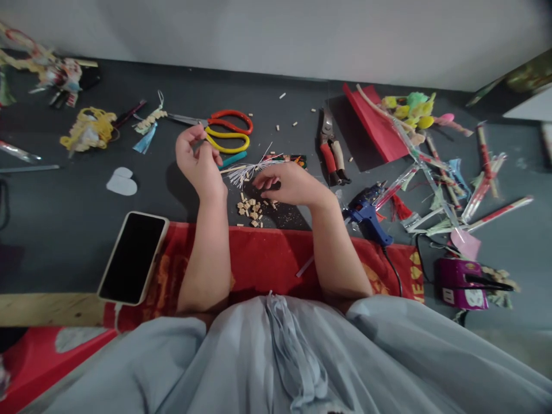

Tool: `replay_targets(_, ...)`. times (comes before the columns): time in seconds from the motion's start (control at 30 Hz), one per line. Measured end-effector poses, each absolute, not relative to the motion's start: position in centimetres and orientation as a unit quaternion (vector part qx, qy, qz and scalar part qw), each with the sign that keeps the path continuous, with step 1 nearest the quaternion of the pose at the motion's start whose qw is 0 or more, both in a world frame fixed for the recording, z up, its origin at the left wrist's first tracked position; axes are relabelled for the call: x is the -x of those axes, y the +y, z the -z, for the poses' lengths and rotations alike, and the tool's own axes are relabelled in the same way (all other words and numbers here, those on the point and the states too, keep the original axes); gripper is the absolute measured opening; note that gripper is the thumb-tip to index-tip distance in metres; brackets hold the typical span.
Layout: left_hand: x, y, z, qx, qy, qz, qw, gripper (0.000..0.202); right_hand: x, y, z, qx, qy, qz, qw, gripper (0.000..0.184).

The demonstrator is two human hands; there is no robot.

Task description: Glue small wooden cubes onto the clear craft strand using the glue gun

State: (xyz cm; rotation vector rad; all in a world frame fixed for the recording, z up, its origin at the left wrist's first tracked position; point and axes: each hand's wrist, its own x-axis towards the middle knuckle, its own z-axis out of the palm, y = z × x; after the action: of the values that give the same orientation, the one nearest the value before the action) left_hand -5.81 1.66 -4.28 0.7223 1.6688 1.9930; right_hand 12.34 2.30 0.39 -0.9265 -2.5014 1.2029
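Observation:
My left hand point(197, 162) is raised above the dark table with thumb and fingers pinched together; what it pinches is too small to name. My right hand point(288, 183) rests on the table with fingers curled, holding down a bundle of thin white strands point(249, 170) that fans out to the left. Just in front of both hands lies a small heap of short wooden pieces point(251, 209). Behind the left hand lie red-handled scissors point(230, 119) and yellow-handled scissors point(228, 142).
A phone point(133, 256) lies at the left on a red cloth point(267, 256). Pliers point(331, 148), a blue glue gun point(367, 217), red paper point(374, 122) and several wrapped sticks point(483, 184) crowd the right. A purple box point(462, 283) and yellow thread point(89, 129) are nearby.

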Motion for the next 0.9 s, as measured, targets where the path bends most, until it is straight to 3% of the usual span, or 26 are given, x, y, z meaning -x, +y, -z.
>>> replay_targets(0.47, 5.4, 1.6, 4.2, -0.27, 0.536, -0.764, 0.237, 0.012, -14.4, 2.8, -1.4, 0.4, -0.812, -0.344, 0.249, 0.02)
replay_targets(0.67, 3.6, 1.0, 2.7, -0.338, 0.475, -0.71, 0.395, 0.014, -14.1, 2.3, -1.7, 0.366, -0.742, -0.441, 0.348, 0.032)
replay_targets(0.8, 2.6, 0.3, 2.5, -0.428, 0.34, -0.663, 0.511, 0.028, -14.1, 1.8, -2.1, 0.34, -0.703, -0.542, 0.31, 0.052)
replay_targets(0.9, 2.1, -0.2, 2.5, -0.472, 0.343, -0.591, 0.558, 0.025, -14.2, 1.9, -2.1, 0.272, -0.693, -0.61, 0.27, 0.057)
